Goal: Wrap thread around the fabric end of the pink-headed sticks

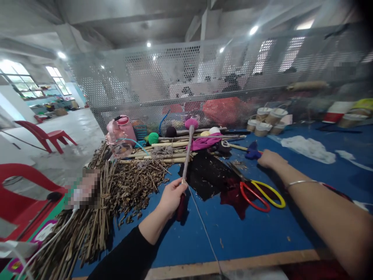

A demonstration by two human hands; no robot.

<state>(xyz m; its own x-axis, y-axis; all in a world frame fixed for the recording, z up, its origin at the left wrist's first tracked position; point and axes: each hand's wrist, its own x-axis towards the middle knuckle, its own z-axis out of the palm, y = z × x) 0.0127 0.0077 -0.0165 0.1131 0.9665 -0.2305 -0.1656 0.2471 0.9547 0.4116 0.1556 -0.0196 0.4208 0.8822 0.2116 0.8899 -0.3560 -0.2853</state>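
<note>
My left hand [172, 197] is closed around a mallet-like stick [189, 149], which stands upright with a round magenta head [191, 123] at its far end. From beside that hand a thin pale thread [203, 223] runs down to the front table edge. My right hand [271, 160] reaches out to the right with curled fingers, next to a dark blue bundle [253, 151]; what its fingers hold is hard to see. Large scissors [255, 190] with red and yellow handles lie between my hands, beside black cloth [202, 175] and dark red cloth [237, 198].
Dry twigs and stalks [131, 190] cover the table's left side. Behind lie sticks, a green ball [153, 137] and magenta cloth [205, 142]. A pink jug [125, 130], several lidded cups [264, 121] and a plastic bag [310, 149] stand or lie near the perforated metal screen [163, 81].
</note>
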